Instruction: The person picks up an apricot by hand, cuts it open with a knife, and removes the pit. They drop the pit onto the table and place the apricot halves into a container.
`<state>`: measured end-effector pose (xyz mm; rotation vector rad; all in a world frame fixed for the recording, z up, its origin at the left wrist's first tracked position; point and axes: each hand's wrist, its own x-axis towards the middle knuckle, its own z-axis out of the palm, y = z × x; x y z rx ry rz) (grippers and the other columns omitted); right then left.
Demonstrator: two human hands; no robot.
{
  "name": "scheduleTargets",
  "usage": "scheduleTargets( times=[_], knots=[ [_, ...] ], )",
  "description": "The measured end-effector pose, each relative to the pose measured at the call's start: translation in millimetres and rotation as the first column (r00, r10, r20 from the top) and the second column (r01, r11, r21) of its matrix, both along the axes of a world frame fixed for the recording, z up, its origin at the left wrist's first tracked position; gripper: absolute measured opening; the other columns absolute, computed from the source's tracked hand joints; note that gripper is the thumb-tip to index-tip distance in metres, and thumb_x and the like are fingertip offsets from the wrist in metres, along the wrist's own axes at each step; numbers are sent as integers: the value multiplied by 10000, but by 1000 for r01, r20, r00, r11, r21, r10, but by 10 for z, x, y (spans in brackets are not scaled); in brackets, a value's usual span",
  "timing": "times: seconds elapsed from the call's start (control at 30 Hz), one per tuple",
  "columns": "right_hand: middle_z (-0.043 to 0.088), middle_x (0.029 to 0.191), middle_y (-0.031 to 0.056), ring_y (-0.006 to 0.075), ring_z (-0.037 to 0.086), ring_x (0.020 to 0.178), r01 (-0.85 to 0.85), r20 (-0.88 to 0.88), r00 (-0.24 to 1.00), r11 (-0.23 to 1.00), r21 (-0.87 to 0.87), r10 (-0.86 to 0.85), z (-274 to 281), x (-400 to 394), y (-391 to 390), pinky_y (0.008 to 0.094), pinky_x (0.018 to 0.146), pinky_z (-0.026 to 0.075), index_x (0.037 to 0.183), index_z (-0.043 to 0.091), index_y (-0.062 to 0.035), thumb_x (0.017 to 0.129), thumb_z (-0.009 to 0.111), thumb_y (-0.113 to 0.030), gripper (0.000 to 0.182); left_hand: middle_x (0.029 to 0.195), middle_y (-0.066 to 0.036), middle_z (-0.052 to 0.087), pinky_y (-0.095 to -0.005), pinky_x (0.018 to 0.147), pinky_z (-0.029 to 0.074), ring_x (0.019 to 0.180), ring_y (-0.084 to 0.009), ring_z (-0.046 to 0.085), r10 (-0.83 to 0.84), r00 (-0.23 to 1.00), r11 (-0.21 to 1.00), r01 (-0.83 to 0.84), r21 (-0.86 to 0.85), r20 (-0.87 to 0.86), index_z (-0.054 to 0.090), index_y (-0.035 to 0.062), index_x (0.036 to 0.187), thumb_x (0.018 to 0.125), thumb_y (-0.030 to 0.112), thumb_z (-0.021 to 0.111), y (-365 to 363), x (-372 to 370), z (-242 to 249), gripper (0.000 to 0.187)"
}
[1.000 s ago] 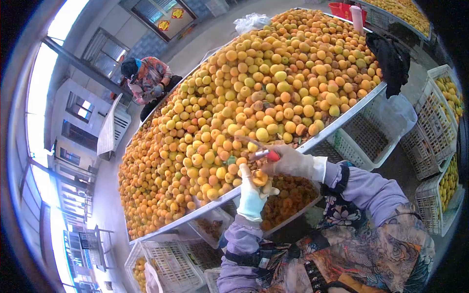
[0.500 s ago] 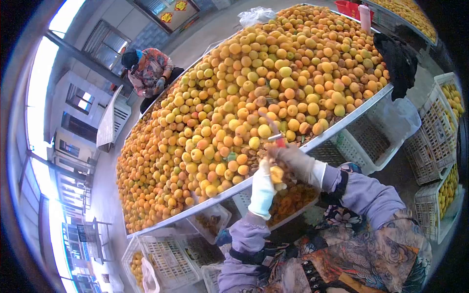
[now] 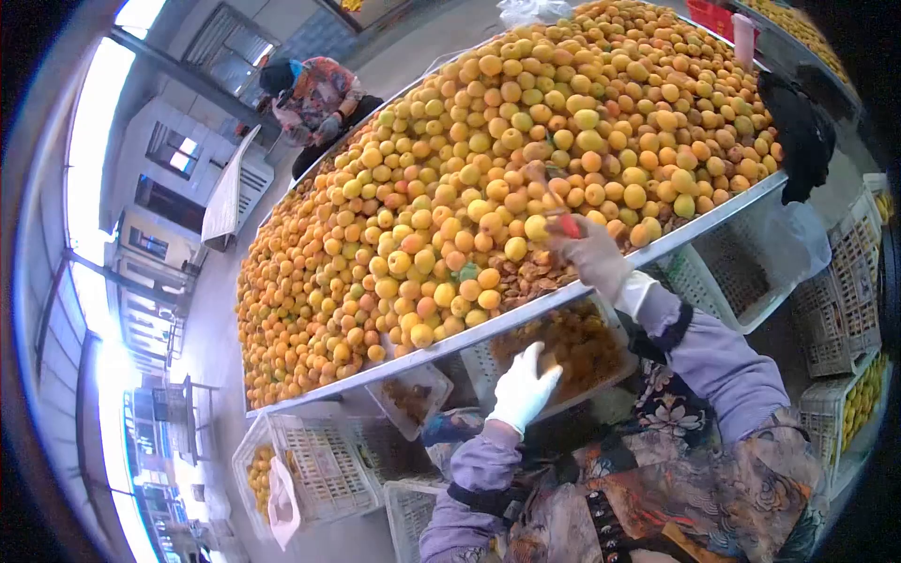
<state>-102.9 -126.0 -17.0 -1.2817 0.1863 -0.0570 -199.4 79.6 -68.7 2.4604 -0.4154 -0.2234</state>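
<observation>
My right hand, in a greyish glove, grips the red handle of a knife over the near edge of the apricot heap. The knife's thin blade points up and away across the fruit. My left hand, in a white glove, is held lower, over a crate of orange apricot pieces, its thumb and fingers apart. A blurred orange patch beside those fingers cannot be made out clearly. Whole apricots cover the metal-edged table, with brownish pits or scraps near my right hand.
Plastic crates stand below the table, one at left and stacked ones at right. A black garment hangs over the table's right corner. Across the table, a person sits at the left edge. A pink bottle stands far right.
My hands have moved apart. The left has dropped from the table edge to over the crate, without the yellow apricot seen between the hands. The right has risen with the knife. The view has shifted.
</observation>
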Motion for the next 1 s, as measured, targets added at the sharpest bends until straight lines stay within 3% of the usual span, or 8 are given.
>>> scheduleTargets(
  times=[0.17,0.3,0.4,0.53,0.63,0.73,0.83,1.0],
  knots=[
    [553,728,-22,56,469,549,-149,-73,987,986,-80,143,138,-391,-8,197,484,386,1028,577,-33,835,637,-210,268,908,-131,641,-313,765,485,824,-233,626,262,880,965,-226,-137,397,614,23,967,801,166,625,420,177,298,219],
    [548,732,-17,55,480,555,-262,-176,955,957,-122,239,133,-753,41,190,461,389,1063,556,-50,853,618,-261,305,962,-170,617,-327,792,475,883,-261,609,549,712,836,-471,-283,437,575,-8,1001,803,166,628,1046,581,277,269],
    [534,709,-20,55,477,548,-307,-214,934,948,-77,286,84,-907,110,192,455,391,1066,537,-62,855,615,-296,325,1135,-192,530,-415,877,427,1044,-327,527,513,757,788,-602,127,405,469,18,1212,737,412,658,1236,811,328,645],
    [511,682,-24,51,460,520,-344,-237,920,932,-112,311,-132,-1027,218,192,445,380,1040,537,-71,868,596,-289,283,1146,-189,515,-414,858,438,1030,-333,526,422,832,746,-545,384,360,453,66,1236,714,420,664,1210,921,233,665],
    [506,675,-23,52,453,509,-356,-222,918,930,-90,330,-179,-1074,264,200,438,377,1036,537,-66,878,582,-282,271,1149,-202,519,-421,879,432,1039,-346,524,449,814,776,-560,290,369,472,62,1210,708,371,673,1347,957,57,623],
    [511,677,-20,56,453,508,-345,-216,920,937,-49,327,-152,-1099,249,207,443,382,1037,536,-55,895,555,-290,276,1213,-150,504,-310,887,453,1085,-225,524,522,826,835,-443,-327,214,454,-21,1218,790,108,627,1403,856,164,479],
    [530,680,-13,57,452,506,-372,-217,907,928,-17,360,-99,-1111,300,207,449,382,1042,538,-52,913,526,-296,276,1187,-148,482,-371,918,448,1052,-249,529,271,913,287,-380,-880,-306,380,-27,1279,858,54,516,1101,493,517,450],
    [550,646,-10,57,453,508,-473,-220,852,879,61,474,60,-1228,476,200,448,359,1024,544,-69,929,491,-321,275,1209,-165,459,-461,961,416,1078,-311,517,-108,925,7,-367,-930,-365,314,29,1347,860,108,534,658,4,614,540]
  ],
)
